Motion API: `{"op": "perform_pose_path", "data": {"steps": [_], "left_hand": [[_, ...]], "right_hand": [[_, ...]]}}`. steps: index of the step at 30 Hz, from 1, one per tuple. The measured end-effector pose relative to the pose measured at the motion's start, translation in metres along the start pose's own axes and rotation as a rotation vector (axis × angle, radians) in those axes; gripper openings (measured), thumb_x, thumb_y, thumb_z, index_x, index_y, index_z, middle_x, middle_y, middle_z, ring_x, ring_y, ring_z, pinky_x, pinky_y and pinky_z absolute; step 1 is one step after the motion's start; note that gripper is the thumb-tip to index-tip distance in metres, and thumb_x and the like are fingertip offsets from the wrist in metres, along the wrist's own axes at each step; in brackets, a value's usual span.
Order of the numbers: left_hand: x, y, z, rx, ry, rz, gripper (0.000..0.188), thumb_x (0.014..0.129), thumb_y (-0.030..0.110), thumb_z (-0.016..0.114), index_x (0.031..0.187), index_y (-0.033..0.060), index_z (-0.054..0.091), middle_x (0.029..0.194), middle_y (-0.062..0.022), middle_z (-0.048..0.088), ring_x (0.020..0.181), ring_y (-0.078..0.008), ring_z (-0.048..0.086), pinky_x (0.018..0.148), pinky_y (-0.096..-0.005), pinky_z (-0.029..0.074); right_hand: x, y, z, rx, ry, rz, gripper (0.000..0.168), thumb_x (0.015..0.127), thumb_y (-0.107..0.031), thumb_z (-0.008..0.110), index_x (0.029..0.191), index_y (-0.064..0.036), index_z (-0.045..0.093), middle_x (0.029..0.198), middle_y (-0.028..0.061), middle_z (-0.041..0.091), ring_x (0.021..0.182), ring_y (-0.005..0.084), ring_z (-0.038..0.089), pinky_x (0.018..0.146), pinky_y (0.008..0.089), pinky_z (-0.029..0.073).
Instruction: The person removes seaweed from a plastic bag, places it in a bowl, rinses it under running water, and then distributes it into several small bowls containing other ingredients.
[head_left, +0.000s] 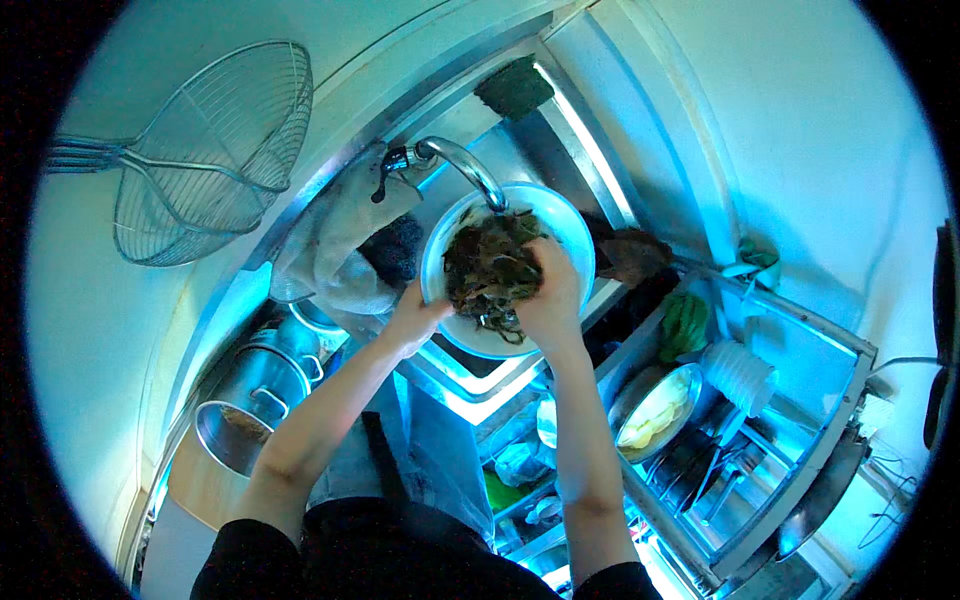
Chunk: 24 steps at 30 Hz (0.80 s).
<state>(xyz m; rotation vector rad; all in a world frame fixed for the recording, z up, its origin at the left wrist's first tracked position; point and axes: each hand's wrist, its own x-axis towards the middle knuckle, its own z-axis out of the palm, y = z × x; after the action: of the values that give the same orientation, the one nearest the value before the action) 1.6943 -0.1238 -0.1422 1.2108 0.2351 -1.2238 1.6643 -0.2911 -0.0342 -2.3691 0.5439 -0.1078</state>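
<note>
A white bowl (566, 206) sits at the sink, under the curved metal faucet (469, 166). Dark, wet-looking leafy greens (491, 262) lie in it. My left hand (420, 319) grips the bowl's left rim, thumb over the edge. My right hand (551, 296) reaches inside the bowl with its fingers curled against the right side of the greens; the fingertips are partly hidden. Whether water runs from the faucet cannot be made out.
A large wire strainer (214, 161) hangs at upper left. A cloth (337, 240) lies beside the faucet. Metal pots (251, 397) stand at lower left. At right, a metal rack (795, 315) is near a bowl of pale yellow food (660, 412). A dark scouring pad (516, 86) lies behind the sink.
</note>
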Motion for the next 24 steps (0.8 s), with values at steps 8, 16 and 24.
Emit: {"op": "perform_pose_path", "data": {"steps": [8,16,24], "left_hand": [[0.006,-0.001,-0.006,-0.052,0.002,0.065,0.045,0.071,-0.001,0.052,0.115,0.0031,0.043,0.091,-0.0075,0.054,0.078,-0.0151,0.052,0.065,-0.0294,0.046],[-0.004,0.014,0.000,-0.124,-0.018,0.053,0.046,0.066,-0.003,0.050,0.111,0.0015,0.045,0.092,-0.0077,0.053,0.078,-0.0153,0.053,0.066,-0.0286,0.046],[-0.001,-0.001,0.000,-0.120,-0.052,0.040,0.045,0.065,-0.002,0.051,0.109,0.0022,0.045,0.088,-0.0075,0.054,0.074,-0.0137,0.053,0.062,-0.0267,0.045]], "right_hand": [[-0.026,-0.030,-0.035,0.214,0.081,0.170,0.047,0.054,0.010,0.062,0.097,-0.002,0.049,0.088,0.0145,0.049,0.085,0.0322,0.052,0.074,0.0351,0.043],[-0.014,-0.008,-0.009,-0.182,-0.157,0.060,0.058,0.063,-0.021,0.071,0.116,-0.014,0.048,0.115,0.0179,0.040,0.108,0.0381,0.039,0.085,0.0481,0.036],[0.002,0.006,0.034,-0.402,-0.207,0.267,0.072,0.060,-0.015,0.072,0.123,-0.018,0.038,0.123,0.0222,0.035,0.109,0.0414,0.038,0.086,0.0482,0.039]]}}
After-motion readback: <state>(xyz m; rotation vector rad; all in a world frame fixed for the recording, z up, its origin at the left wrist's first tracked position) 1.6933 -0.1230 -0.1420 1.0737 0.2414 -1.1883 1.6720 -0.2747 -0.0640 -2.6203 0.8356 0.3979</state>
